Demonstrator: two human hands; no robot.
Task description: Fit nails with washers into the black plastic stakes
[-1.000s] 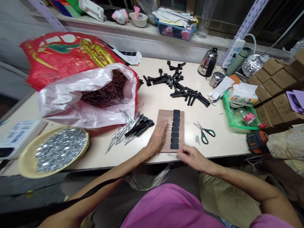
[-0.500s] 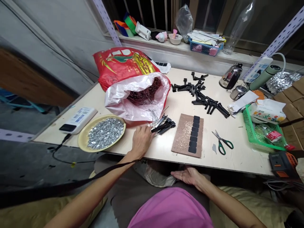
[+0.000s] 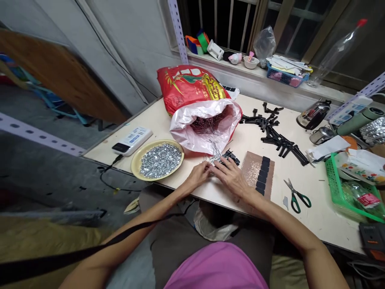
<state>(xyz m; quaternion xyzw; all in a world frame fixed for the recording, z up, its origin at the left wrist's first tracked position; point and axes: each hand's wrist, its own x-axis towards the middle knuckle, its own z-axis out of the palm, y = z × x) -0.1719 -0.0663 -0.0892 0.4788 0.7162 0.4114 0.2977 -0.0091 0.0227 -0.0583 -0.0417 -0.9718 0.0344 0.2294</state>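
Left hand (image 3: 199,175) and right hand (image 3: 231,176) met at silver rods (image 3: 215,154), grip unclear, with seemingly finished black clips (image 3: 280,141) far right and unused pads (image 3: 262,174) left.

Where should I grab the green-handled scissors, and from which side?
Probably by the finger loops of the scissors, with the right hand coming from the near edge of the table: they lie flat, loops toward that edge, blade tips pointing away.
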